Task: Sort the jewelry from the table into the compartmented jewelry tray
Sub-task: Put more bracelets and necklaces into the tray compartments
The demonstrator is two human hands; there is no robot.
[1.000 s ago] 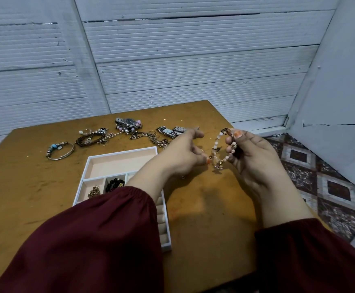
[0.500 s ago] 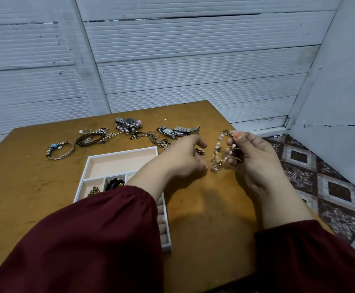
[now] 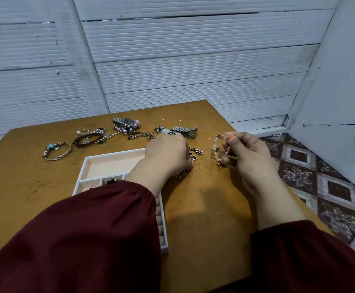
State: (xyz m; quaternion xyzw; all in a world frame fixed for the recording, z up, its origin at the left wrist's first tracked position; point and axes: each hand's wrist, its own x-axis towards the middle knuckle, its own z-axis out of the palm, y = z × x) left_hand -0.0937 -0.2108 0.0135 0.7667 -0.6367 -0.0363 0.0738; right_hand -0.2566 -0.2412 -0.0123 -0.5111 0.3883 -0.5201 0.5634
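My right hand (image 3: 250, 159) pinches a pale beaded bracelet (image 3: 215, 150) with gold links and holds it just above the table, right of centre. My left hand (image 3: 168, 154) lies knuckles up on the table beside the tray, its fingers curled down over a gold chain (image 3: 196, 152); chain ends show past the fingertips and under the palm. The white compartmented tray (image 3: 113, 166) has a beige lining and sits under my left forearm. Its large back compartment holds nothing. A small compartment holds a dark beaded piece (image 3: 111, 181). My sleeve hides the rest of the tray.
Loose jewelry lies along the far side of the table: a bangle with a blue bead (image 3: 57, 151), a brown braided bracelet (image 3: 86, 139), a dark-faced watch (image 3: 128, 122), a silver watch (image 3: 185, 130), a leaf pendant chain (image 3: 140, 135). The table's right edge drops to patterned floor (image 3: 330, 182).
My left hand let go of the beaded bracelet, dropped to the table and closed over the gold chain. My right hand kept the bracelet and barely moved.
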